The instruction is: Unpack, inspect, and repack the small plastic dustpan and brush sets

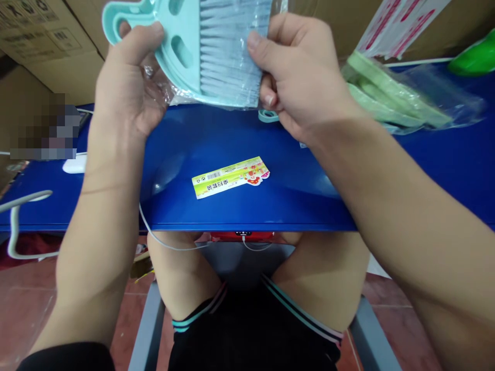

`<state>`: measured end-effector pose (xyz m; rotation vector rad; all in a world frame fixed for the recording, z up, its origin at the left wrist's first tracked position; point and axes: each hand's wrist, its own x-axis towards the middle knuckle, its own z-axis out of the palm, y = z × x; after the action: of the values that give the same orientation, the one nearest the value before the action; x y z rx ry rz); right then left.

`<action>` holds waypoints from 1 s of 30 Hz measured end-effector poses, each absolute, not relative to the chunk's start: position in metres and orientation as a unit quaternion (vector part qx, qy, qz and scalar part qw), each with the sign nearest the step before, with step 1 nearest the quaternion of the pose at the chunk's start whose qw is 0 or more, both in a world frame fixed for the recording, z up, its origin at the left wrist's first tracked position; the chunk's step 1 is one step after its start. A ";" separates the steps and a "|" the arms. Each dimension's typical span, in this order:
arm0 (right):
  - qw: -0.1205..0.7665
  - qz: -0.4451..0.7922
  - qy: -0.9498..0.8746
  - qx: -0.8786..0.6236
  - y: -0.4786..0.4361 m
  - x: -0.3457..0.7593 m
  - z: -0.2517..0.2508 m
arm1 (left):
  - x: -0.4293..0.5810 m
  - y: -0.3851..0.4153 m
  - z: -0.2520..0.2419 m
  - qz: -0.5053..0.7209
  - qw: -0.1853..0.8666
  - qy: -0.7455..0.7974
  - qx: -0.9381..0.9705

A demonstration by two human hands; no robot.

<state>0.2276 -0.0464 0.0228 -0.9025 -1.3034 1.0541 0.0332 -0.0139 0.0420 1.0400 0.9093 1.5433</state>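
With my left hand point(127, 87) and right hand point(297, 77) I held the pale blue brush point(228, 51) at upper centre, its plastic wrap point(232, 85) on; the label card point(231, 177) lay loose on the surface point(247, 214).

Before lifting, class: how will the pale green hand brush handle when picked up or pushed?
The pale green hand brush looks stiff and probably light for its size, since the left hand cradles it loosely. Its bristles will likely flex when pushed. The clear plastic wrap may feel slippery under the right hand.
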 end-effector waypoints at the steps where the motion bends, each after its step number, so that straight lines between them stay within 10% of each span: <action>1: 0.581 0.450 -0.558 -0.386 -0.046 0.228 0.023 | 0.033 -0.014 0.042 0.639 0.511 0.371 0.440; 30: 0.580 0.481 -0.537 -0.379 -0.046 0.230 0.028 | 0.023 -0.015 0.046 0.623 0.504 0.358 0.479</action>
<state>0.2296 -0.0455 0.0283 -0.8855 -1.2558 1.1254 0.0226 -0.0145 0.0459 1.1560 0.8644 1.5049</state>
